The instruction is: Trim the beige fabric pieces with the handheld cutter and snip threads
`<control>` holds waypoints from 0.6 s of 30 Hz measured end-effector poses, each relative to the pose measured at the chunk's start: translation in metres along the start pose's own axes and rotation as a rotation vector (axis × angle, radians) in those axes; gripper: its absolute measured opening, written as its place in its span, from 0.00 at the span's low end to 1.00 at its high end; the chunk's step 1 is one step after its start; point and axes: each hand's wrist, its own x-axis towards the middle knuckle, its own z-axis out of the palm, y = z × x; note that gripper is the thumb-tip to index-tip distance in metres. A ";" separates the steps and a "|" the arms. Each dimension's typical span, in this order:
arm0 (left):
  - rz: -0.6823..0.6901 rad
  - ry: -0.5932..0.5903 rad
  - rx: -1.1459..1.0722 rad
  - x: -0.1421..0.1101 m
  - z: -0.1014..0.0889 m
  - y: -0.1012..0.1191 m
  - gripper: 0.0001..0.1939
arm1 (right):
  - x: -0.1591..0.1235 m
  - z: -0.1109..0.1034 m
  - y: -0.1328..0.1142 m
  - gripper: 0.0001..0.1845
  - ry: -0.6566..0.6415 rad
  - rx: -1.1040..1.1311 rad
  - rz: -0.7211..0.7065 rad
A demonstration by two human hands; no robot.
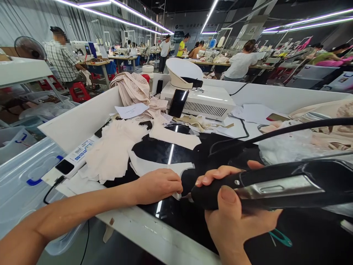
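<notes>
My left hand (158, 185) pinches the lower corner of a curved white fabric piece (154, 166) near the table's front edge. Wrapped round a thick black corded hand tool (273, 186) is my right hand (234, 217), its thumb on the near side. The tool's thin metal tip points left and meets, or nearly meets, the fabric corner by my left fingertips; contact is hard to make out. A second cut piece, pale beige (176, 136), lies just beyond on the glossy black tabletop (157, 149). To the left spreads a pile of pale pink cut pieces (110, 151).
A white slotted box (198, 101) stands at the back, with a phone (178, 103) leaning on it. The tool's black cable (289, 129) arches across the right side. Teal-handled snips (281, 237) lie at lower right. White side boards edge the table; other people work behind.
</notes>
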 end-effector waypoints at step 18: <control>0.201 -0.008 0.098 -0.017 -0.011 -0.013 0.10 | 0.002 0.002 -0.004 0.27 0.017 -0.047 0.006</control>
